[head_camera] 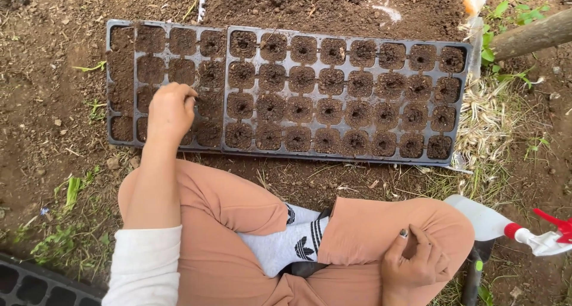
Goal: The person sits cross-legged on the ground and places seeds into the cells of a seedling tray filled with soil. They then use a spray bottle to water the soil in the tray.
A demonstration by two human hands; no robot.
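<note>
Left hand [171, 111]: fingers bunched narrow, pressing into a soil-filled cell of the black plastic seed tray [286, 91].
Right hand [415, 263]: loosely curled on knee, perhaps cupping something.
Nearby: white spray bottle [494, 219], loose soil heap [333, 8].

The left arm reaches forward from the lower left, its white sleeve ending short of the bare forearm, wrist nearly straight. The left hand [171, 111] shows its back to the camera, the fingers [188, 95] curled down and bunched together, tips pointing downward. The right hand [415, 262] lies low at the right, resting on the right knee, fingers loosely curled inward, a dark-painted thumbnail showing. The legs are crossed.
</note>
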